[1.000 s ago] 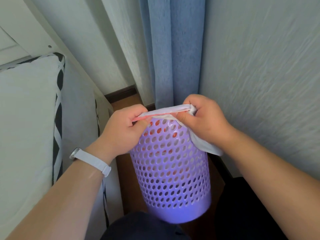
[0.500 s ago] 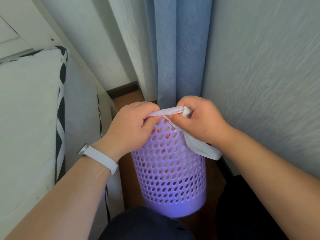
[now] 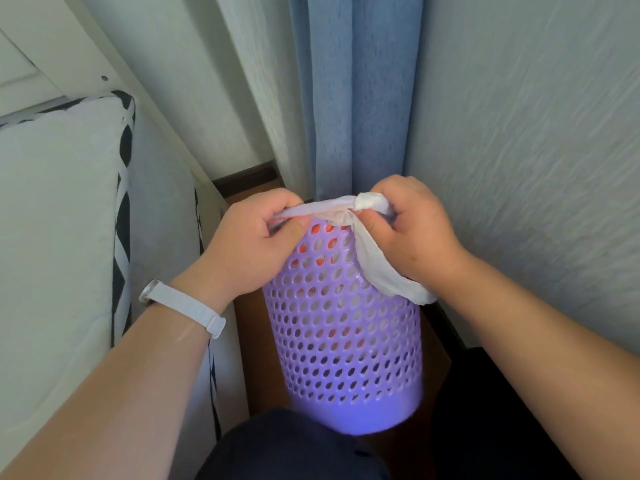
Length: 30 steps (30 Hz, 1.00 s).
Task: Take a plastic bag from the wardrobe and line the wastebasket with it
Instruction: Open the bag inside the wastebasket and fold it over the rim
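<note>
Here, both hands pinch the white plastic bag (image 3: 377, 268) at the purple wastebasket (image 3: 349, 327) rim: left hand (image 3: 249, 244) at nine o'clock, right hand (image 3: 412, 230) at three.

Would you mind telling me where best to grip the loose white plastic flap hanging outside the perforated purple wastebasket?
Probably near the lower end of the white plastic flap, coming from the right: it hangs free outside the purple wastebasket, while its top is bunched under the right hand.

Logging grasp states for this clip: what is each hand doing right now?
Left hand: closed on the white plastic bag.
Right hand: closed on the same bag, bunched.
</note>
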Motion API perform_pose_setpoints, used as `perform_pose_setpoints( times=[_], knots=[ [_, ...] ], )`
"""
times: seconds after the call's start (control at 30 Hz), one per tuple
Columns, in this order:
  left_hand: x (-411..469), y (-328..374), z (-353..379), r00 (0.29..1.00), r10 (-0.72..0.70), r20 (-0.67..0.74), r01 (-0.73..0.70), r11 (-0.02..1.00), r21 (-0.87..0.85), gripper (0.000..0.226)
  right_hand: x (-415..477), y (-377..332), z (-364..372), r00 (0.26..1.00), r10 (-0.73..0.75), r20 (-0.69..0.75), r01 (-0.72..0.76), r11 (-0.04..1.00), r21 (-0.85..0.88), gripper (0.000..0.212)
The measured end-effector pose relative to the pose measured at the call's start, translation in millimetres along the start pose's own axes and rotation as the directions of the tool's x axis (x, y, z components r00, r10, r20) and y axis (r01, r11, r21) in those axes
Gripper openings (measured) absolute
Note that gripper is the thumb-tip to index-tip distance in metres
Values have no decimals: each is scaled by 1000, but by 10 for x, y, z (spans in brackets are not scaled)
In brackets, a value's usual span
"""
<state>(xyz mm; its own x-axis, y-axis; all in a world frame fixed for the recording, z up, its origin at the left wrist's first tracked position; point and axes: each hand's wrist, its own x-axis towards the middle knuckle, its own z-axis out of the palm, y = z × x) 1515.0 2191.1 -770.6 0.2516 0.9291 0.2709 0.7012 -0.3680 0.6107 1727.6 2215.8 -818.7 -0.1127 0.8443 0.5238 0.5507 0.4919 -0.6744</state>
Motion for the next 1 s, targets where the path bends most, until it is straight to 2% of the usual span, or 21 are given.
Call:
perform_pose_setpoints(
  times=[0.1,0.23,0.33,0.43,0.53,0.63,0.73,0.9,1.0],
  knots=[
    [4,28,32,991,123,56,-131,979,160,33,11,-54,18,1000,5,7,-5,999,-45,36],
    [39,40,120,989,123,82,-139,961,238,35,12,-114,61,999,-24,42,28,996,-83,34],
    [38,36,139,990,133,48,-140,970,199,28,-4,-160,71,996,14,86,-7,996,-86,22],
    [12,36,157,990,138,37,-142,976,164,23,14,-158,23,984,58,166,-66,997,39,14],
    [6,36,142,993,120,-13,-118,986,118,21,40,-100,-82,973,-14,230,-21,988,151,14],
    [22,30,84,990,110,-87,-105,993,62,21,72,-13,-164,981,-23,191,-5,989,145,25],
    [14,48,71,987,107,-119,-106,994,19,17,99,58,-184,986,12,163,-32,992,120,25],
    [-4,14,68,994,78,-73,-80,996,-33,18,64,63,-139,993,22,116,-32,996,85,28],
    [1,-8,68,993,118,-24,-119,993,-22,19,26,38,-99,996,11,92,-12,1000,17,33]
  ],
)
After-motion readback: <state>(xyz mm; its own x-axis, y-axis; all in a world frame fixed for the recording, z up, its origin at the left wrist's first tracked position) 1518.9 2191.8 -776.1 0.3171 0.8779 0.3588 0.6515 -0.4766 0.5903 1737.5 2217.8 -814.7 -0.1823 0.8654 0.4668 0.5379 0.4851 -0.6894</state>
